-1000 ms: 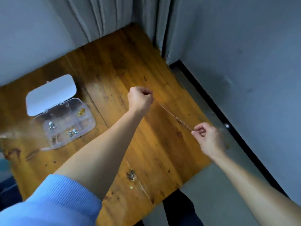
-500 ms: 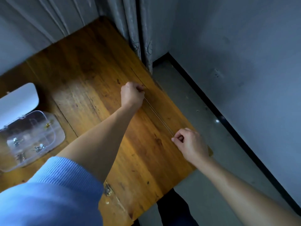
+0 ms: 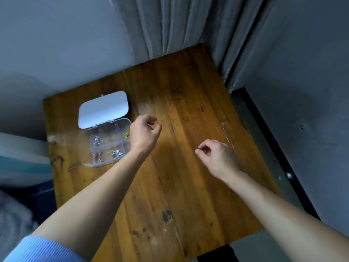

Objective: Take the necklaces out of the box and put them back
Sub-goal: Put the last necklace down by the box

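The thin necklace lies stretched near the desk's right edge — one careless brush of the right hand beside it could sweep it to the floor. Both hands hang empty, fingers loosely curled; the left hand hovers by the open box.

A wooden table with dark knots and scratches stands in a corner, its far edge against a pale grey wall and grey curtains that hang in folds. To the right a second grey wall meets a grey floor along a black skirting strip (small bright specks dot it). Light is dim and cool.
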`<state>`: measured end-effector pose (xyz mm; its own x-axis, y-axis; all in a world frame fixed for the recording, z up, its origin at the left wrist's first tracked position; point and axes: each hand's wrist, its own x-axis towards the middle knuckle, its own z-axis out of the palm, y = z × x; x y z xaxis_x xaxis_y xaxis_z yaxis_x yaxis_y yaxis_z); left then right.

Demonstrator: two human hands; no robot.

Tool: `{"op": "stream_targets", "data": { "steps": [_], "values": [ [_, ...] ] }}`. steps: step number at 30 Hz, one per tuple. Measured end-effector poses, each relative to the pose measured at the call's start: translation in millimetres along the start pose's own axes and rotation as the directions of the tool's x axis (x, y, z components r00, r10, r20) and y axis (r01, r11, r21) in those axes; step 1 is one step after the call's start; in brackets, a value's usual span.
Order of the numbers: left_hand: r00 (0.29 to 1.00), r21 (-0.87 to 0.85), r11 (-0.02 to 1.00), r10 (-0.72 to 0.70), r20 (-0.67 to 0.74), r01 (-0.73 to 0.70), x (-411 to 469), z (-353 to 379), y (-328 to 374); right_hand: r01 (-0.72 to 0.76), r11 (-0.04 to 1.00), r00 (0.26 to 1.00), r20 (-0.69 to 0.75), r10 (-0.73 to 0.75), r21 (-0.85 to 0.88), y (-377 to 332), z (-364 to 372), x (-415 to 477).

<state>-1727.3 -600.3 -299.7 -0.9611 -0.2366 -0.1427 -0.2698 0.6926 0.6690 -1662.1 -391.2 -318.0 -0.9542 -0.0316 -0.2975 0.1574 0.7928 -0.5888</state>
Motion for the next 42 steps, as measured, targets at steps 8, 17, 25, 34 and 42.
{"op": "stream_targets", "data": {
  "steps": [8, 17, 25, 34, 42],
  "values": [
    [0.926, -0.083, 0.967, -0.255, -0.277, 0.242, 43.5, -117.6, -111.4, 0.059, 0.996, 0.994, 0.082, -0.065, 0.071, -127.3, 50.8, 71.3],
    [0.873, -0.317, 0.824, -0.488, 0.026, 0.47, 88.1, -152.4, -184.0, -0.307, 0.916, 0.951, 0.119, 0.286, 0.259, -207.9, 107.5, 183.6],
    [0.9, -0.398, 0.81, -0.42, 0.119, 0.431, 98.3, -162.5, -192.7, -0.2, 0.928, 0.979, 0.104, 0.176, 0.313, -211.6, 109.3, 184.9],
    [0.905, -0.514, 0.767, -0.424, 0.042, 0.384, 59.0, -167.3, -180.4, 0.022, 0.94, 0.998, -0.056, -0.003, 0.341, -203.2, 88.6, 134.8],
    [0.876, -0.334, 0.844, -0.474, -0.095, 0.42, 3.6, -153.9, -165.6, 0.419, 0.89, 0.906, 0.024, -0.422, -0.179, -160.4, 94.2, 87.4]
  ]
}}
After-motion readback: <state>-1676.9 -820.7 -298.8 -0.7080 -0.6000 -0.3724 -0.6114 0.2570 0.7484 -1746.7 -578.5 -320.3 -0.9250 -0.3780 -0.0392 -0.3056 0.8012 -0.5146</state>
